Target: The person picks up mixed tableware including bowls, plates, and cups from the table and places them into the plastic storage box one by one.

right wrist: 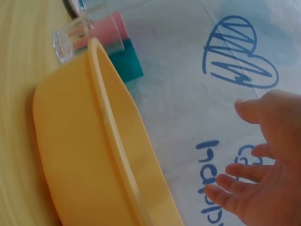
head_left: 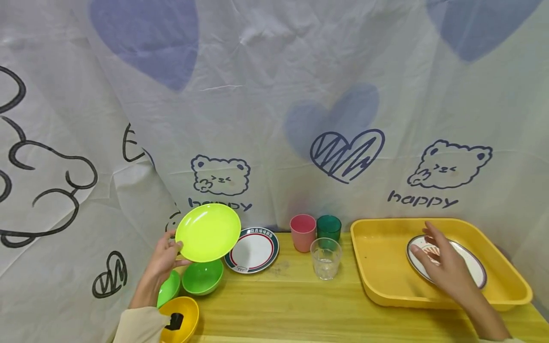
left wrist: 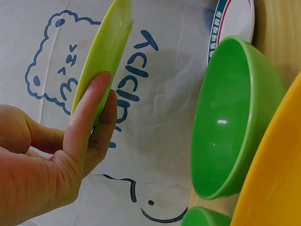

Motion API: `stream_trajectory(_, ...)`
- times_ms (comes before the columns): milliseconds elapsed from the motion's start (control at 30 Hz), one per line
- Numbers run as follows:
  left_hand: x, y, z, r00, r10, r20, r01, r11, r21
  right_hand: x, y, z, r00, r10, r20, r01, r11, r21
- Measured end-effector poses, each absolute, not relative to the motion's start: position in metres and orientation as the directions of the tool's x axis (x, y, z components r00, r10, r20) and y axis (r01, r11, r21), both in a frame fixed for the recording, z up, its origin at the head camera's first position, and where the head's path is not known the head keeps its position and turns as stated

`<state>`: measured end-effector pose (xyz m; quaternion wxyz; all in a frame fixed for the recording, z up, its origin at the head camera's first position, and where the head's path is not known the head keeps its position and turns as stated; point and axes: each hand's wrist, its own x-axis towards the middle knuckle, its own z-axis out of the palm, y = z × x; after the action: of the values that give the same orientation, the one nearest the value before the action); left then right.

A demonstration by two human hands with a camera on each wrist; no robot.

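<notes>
My left hand (head_left: 165, 255) pinches the rim of a lime-green plate (head_left: 208, 232), held tilted in the air over the green bowls at the left. In the left wrist view the thumb and fingers grip the plate (left wrist: 101, 61) from both sides at its edge. Over the yellow tray (head_left: 364, 267) at the right, my right hand (head_left: 446, 267) hovers with its fingers spread and holds nothing. A white plate with a dark rim (head_left: 469, 264) lies in that tray, partly hidden by the right hand.
Below the left hand stand a green bowl (head_left: 202, 277), another green bowl (head_left: 168, 288) and a yellow bowl (head_left: 188, 314). A white plate with a patterned rim (head_left: 252, 251) lies behind. Mid-table are a pink cup (head_left: 302, 233), a teal cup (head_left: 329, 226) and a clear cup (head_left: 326, 262).
</notes>
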<state>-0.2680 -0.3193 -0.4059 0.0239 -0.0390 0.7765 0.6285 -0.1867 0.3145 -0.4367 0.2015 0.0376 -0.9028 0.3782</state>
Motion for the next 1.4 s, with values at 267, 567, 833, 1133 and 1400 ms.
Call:
stream_trajectory(267,-0.270,-0.309,-0.412,-0.997,-0.008,-0.081,-0.081,0.197,0.977,-0.189,0.294,-0.434,-0.915,0.068,0.398,-0.232,0.717,-0.657)
stream_trajectory(567,-0.272,-0.297,-0.416,-0.996,-0.012,-0.088,-0.089,0.147,0.985,-0.193,0.274,-0.435,-0.908,0.050,0.417,-0.277,0.674,-0.684)
stream_trajectory(833,-0.272,-0.289,-0.416,-0.996,0.001,-0.086,-0.085,0.138,0.987,-0.196,0.259,-0.434,-0.906,0.036,0.422,-0.302,0.642,-0.705)
stream_trajectory(1133,-0.272,-0.282,-0.414,-0.997,0.013,-0.082,-0.080,0.136,0.988,-0.197,0.247,-0.434,-0.906,0.021,0.422,-0.318,0.625,-0.713)
stream_trajectory(1400,-0.272,-0.273,-0.416,-0.996,0.012,-0.087,-0.084,0.135,0.987,-0.198,0.240,-0.437,-0.899,0.025,0.437,-0.332,0.611,-0.718)
